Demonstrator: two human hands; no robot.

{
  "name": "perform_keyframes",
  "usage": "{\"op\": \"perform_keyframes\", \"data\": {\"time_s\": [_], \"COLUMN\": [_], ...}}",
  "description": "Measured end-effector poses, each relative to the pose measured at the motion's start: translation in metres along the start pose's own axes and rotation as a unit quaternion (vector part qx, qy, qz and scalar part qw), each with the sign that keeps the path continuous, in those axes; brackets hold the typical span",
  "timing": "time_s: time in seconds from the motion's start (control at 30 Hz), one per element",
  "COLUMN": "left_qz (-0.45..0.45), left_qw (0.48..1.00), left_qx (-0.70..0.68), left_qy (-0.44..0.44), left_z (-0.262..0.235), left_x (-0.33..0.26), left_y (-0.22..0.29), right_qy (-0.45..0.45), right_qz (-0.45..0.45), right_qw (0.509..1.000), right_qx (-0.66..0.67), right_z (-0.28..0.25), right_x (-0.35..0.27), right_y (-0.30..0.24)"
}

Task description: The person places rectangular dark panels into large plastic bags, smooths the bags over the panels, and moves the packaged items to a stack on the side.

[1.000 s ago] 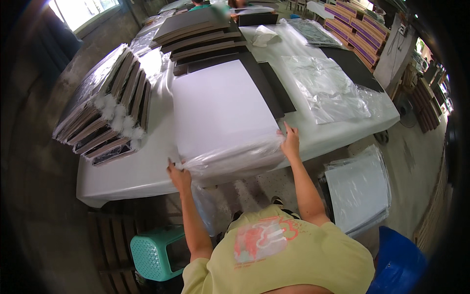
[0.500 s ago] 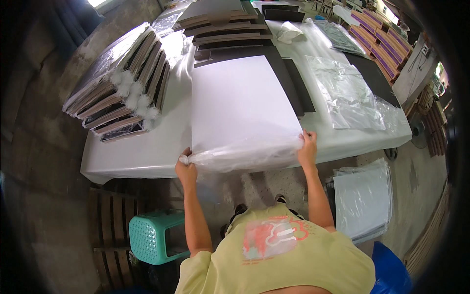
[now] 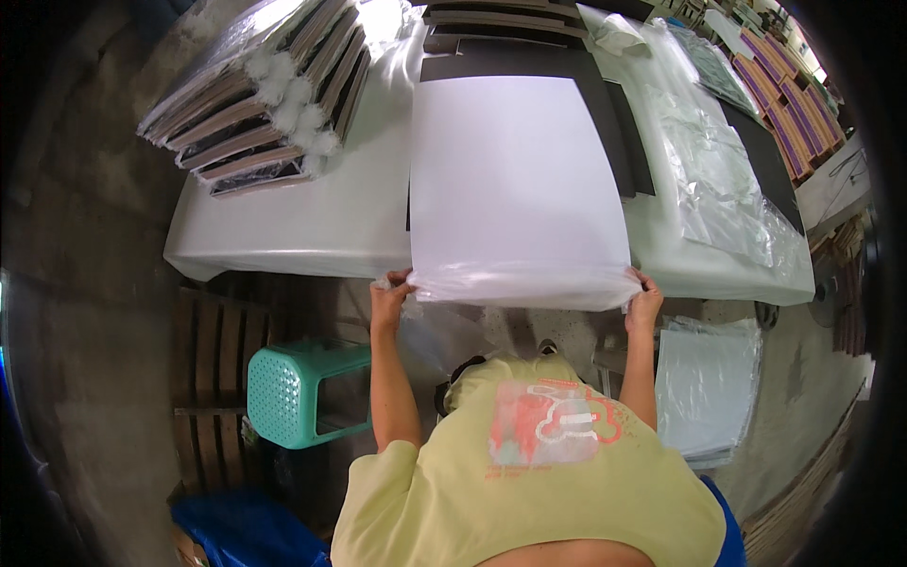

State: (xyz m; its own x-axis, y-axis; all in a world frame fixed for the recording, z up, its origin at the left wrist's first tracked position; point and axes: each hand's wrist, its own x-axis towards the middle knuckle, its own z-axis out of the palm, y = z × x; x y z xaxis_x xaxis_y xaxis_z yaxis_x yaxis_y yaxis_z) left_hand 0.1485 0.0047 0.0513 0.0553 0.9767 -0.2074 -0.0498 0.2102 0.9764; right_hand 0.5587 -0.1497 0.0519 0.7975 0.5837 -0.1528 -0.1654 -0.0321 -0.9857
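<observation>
A large white board (image 3: 515, 170) lies flat on the table, its near end reaching the front edge. Gathered clear plastic bag (image 3: 520, 286) film wraps that near end in folds. At the board's near left corner, my left hand (image 3: 389, 298) pinches the plastic between thumb and fingers. My right hand (image 3: 644, 304) is closed on the plastic at the near right corner. Both arms reach forward, about level with each other. Dark boards (image 3: 624, 142) lie under and beside the white one.
Plastic-wrapped framed panels (image 3: 274, 104) are stacked at the table's left, more dark panels (image 3: 501, 28) at the back. Crumpled plastic sheets (image 3: 709, 180) cover the right side of the white-covered table (image 3: 283, 231). A green stool (image 3: 283, 397) and bagged white sheets (image 3: 704, 387) sit below.
The white board has come toward me, its near end now at the table's front edge. The loose plastic is drawn further over that end. Meanwhile the view has tilted downward.
</observation>
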Motion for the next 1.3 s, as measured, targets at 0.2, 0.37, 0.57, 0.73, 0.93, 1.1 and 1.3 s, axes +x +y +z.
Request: {"op": "perform_keyframes", "data": {"time_s": [0.2,0.37,0.57,0.73,0.93,1.1,1.3], "left_qz": [0.005,-0.004,-0.042,-0.042,0.010,0.175,0.308], "left_qw": [0.999,0.995,0.986,0.992,0.990,0.944,0.912], "left_qx": [0.003,0.019,0.012,0.038,0.079,-0.238,-0.251], "left_qy": [-0.037,-0.097,-0.159,-0.110,-0.115,-0.146,-0.104], "left_z": [0.003,0.004,0.000,0.024,0.016,0.027,0.041], "left_x": [0.002,0.002,0.002,0.000,0.012,0.003,0.031], "left_y": [0.009,0.019,0.016,0.037,0.059,0.157,0.295], "right_qy": [-0.284,-0.169,-0.349,-0.242,-0.252,-0.295,-0.289], "right_qz": [0.095,0.145,0.192,0.102,0.026,-0.175,-0.237], "right_qw": [0.930,0.965,0.916,0.959,0.963,0.928,0.828], "right_qx": [0.212,0.141,0.041,0.102,0.095,0.144,0.419], "right_z": [-0.035,-0.052,-0.085,-0.032,0.010,-0.027,0.023], "right_x": [0.030,0.047,0.064,0.059,0.039,0.071,0.038], "right_y": [0.015,0.020,0.032,-0.007,-0.079,-0.131,-0.270]}}
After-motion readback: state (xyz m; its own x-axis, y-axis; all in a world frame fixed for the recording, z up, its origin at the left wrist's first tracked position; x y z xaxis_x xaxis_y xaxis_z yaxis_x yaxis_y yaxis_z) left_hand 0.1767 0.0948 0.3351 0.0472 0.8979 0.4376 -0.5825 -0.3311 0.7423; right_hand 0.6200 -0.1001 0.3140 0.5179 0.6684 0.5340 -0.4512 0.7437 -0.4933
